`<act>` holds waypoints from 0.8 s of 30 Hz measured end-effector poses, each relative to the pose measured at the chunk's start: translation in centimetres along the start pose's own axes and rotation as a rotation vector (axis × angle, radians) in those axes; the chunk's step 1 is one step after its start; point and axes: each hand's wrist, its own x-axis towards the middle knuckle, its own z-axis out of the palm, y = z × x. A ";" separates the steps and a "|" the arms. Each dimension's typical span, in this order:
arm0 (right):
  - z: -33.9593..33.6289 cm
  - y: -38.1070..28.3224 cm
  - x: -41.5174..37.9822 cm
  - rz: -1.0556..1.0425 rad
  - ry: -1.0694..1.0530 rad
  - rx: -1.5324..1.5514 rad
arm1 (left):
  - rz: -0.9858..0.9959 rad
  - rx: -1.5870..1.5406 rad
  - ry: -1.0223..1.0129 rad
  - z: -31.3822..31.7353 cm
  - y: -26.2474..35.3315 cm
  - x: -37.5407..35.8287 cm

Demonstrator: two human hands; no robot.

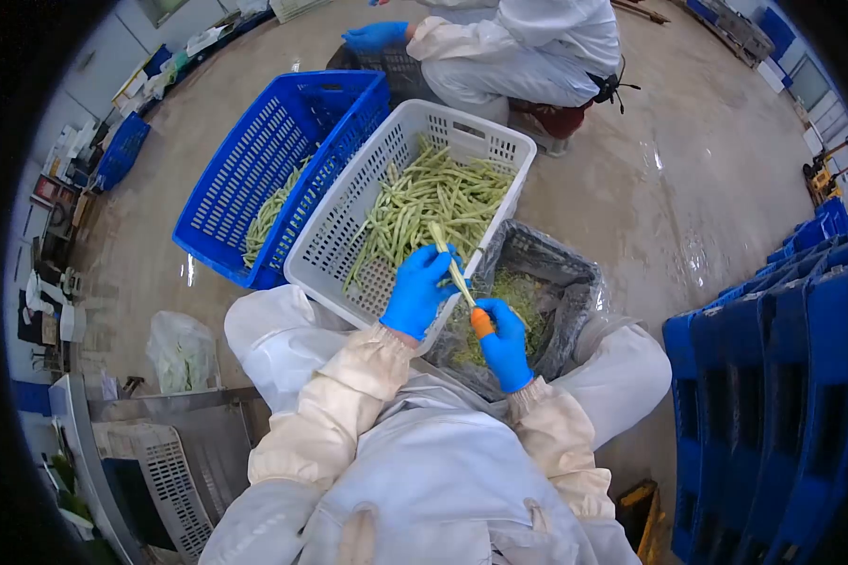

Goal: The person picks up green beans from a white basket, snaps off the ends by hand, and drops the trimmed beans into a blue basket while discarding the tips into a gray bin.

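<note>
My left hand (415,297), in a blue glove, is closed around a long pale green stalk (437,234) whose tip sticks up past my fingers. In my right hand (506,348), also gloved in blue, is a tool with an orange handle (481,322), its narrow end against the lower part of the stalk; I cannot tell whether it is a knife or a peeler. Beneath my left hand a white slotted crate (322,247) holds a heap of similar green stalks (443,193). Under my right hand stands a bin lined with dark plastic (567,268), with green shreds (523,294) inside.
A blue crate (226,179) with more stalks adjoins the white one. Beyond, a person in white (537,47) sits beside a dark crate (400,71). Blue pallets (773,377) stand at right. At left are a plastic bag (181,348) and a metal frame (89,443).
</note>
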 end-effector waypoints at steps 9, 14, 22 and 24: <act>0.4 0.6 0.3 0.220 -0.113 0.301 | 0.219 0.259 0.146 1.4 -0.1 -0.7; 1.3 2.4 -0.3 -0.187 -0.129 -0.613 | 0.507 0.670 0.072 1.6 -1.7 -0.1; -5.0 3.5 2.0 0.317 0.272 -0.217 | 0.517 1.017 -0.076 -0.5 1.2 0.7; -5.5 3.4 1.6 0.350 0.090 -0.688 | 0.141 0.550 0.026 -1.6 1.3 0.7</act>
